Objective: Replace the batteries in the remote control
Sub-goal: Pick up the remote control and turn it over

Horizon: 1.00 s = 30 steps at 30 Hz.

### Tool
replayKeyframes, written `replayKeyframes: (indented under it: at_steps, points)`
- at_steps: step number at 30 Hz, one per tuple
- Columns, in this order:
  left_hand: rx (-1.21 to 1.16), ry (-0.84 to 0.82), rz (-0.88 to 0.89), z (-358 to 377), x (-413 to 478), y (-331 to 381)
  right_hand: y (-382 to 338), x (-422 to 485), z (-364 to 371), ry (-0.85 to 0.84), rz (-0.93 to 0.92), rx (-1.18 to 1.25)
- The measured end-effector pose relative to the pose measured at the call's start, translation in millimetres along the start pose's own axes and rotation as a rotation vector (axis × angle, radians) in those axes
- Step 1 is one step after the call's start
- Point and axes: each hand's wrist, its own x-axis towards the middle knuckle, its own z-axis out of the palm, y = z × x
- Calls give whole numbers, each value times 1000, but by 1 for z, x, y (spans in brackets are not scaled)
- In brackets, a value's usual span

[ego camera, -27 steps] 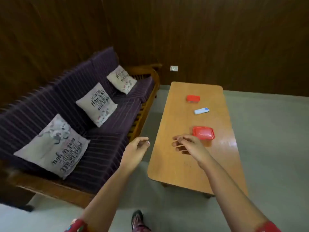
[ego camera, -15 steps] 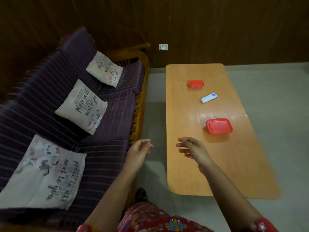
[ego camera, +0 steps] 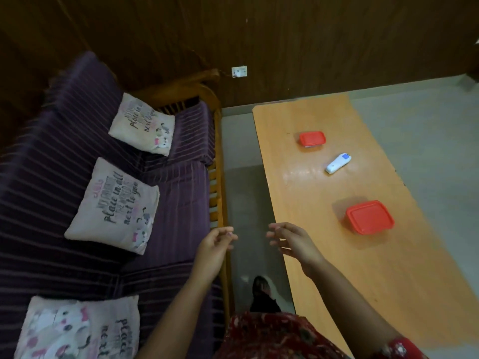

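A small white remote control (ego camera: 337, 163) with a blue patch lies on the wooden coffee table (ego camera: 337, 255), between two boxes with red lids: a small one (ego camera: 312, 138) farther away and a larger one (ego camera: 370, 216) nearer. My left hand (ego camera: 216, 244) hovers empty over the sofa's wooden edge, fingers loosely curled. My right hand (ego camera: 294, 240) is held over the table's left edge, fingers apart, holding nothing. Both hands are well short of the remote. No batteries are visible.
A purple striped sofa (ego camera: 77, 203) with three printed cushions stands at left, with a narrow strip of grey floor (ego camera: 246, 203) between it and the table. My foot (ego camera: 261, 294) stands in that gap. Dark wood panelling with a white socket (ego camera: 239, 71) forms the back wall.
The view has swung and come closer, so I now stand between sofa and table. Both hands stay raised and empty, and the right hand's fingers have spread. The table's objects have not moved.
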Motion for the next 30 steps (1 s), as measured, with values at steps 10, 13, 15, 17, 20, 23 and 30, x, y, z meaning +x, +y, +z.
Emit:
replayKeyframes:
  at_steps: [10,13,15,17,20,23,30]
  points:
    - [131,-197,-94,40,157,81,-35,125,-67,211,213,308]
    - [191,-247,-111,59,201,109,-50,152,-90,307,241,407]
    - [235,-300,-122,73,229,125,-60,166,-105,359,244,467]
    - [252,-358,-140,87,255,138,-67,177,-119,418,239,515]
    - [291,-445,-128,107,295,159,-75,195,-137,522,234,563]
    - [360,-523,-86,131,338,186,-83,212,-149,648,237,628]
    - [598,-900,-20,187,440,252,-108,257,-156,994,221,902]
